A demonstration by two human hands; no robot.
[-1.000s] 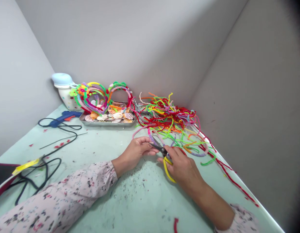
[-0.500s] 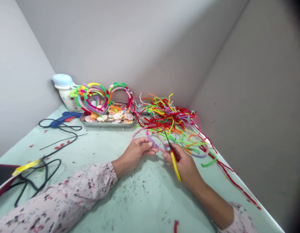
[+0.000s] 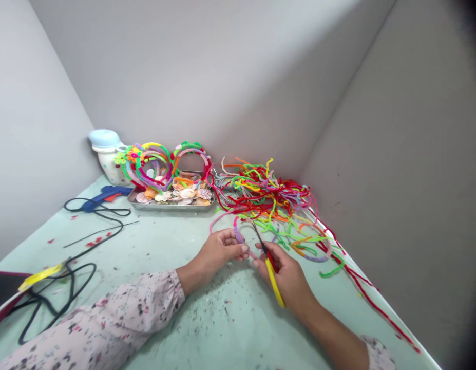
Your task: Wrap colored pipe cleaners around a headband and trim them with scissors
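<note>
My left hand point(image 3: 218, 254) is closed, thumb and fingers pinching a fuzzy purple-and-pink headband point(image 3: 238, 231) that curves up and away from the fingertips. A pale pink pipe cleaner point(image 3: 221, 216) arcs above this hand. Close by on the right, my right hand point(image 3: 287, 275) is closed around scissors point(image 3: 275, 285) with yellow-and-red handles. Their dark blades point up and left, past the headband. A pink strand point(image 3: 252, 254) spans the small gap between both hands' fingertips; whether the right fingers grip it is unclear.
Tangled pipe cleaners point(image 3: 264, 187) lie beyond my hands. A metal tray point(image 3: 172, 207) holds seashells, with wrapped headbands point(image 3: 148, 167) standing on it. Leftward are a blue glue gun point(image 3: 102, 198), a black cord point(image 3: 70, 293) and a white cup point(image 3: 110, 164). Red scraps dot the table point(image 3: 207, 329).
The view has tilted up slightly, so everything sits lower in the picture. The scissor blades lean further left. Both hands keep their hold.
</note>
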